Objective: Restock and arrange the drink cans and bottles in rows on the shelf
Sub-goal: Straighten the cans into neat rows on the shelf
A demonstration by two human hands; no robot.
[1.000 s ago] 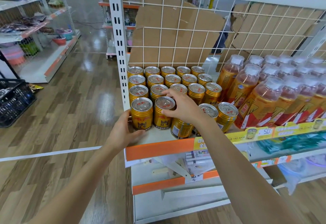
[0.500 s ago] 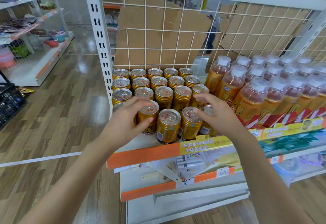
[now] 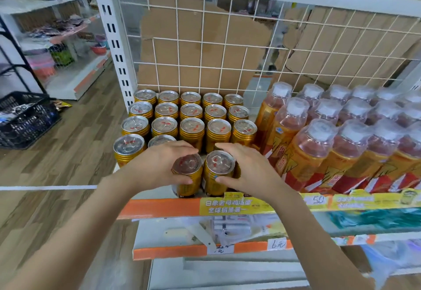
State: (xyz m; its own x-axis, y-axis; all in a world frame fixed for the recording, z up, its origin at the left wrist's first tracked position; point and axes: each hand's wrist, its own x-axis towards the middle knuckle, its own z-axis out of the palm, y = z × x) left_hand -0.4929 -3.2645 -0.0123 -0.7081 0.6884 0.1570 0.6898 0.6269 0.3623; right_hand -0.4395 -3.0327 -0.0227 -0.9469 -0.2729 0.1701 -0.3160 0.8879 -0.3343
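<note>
Gold cans (image 3: 219, 164) at shelf lip (image 3: 159, 207), one clasped by left hand (image 3: 157, 168) and one by right hand (image 3: 249, 172); an uneven push may topple them forward.

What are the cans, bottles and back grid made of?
By look: cans thin metal, glossy gold walls, silver pull-tab lids. The bottles clear plastic, probably; drink shows through, white caps. The grid white-coated wire, likely steel; cardboard behind it, brown and matte.

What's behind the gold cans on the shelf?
A white wire grid stands right behind the gold cans, with torn brown cardboard behind it. The cardboard hides most of what lies beyond.
</note>
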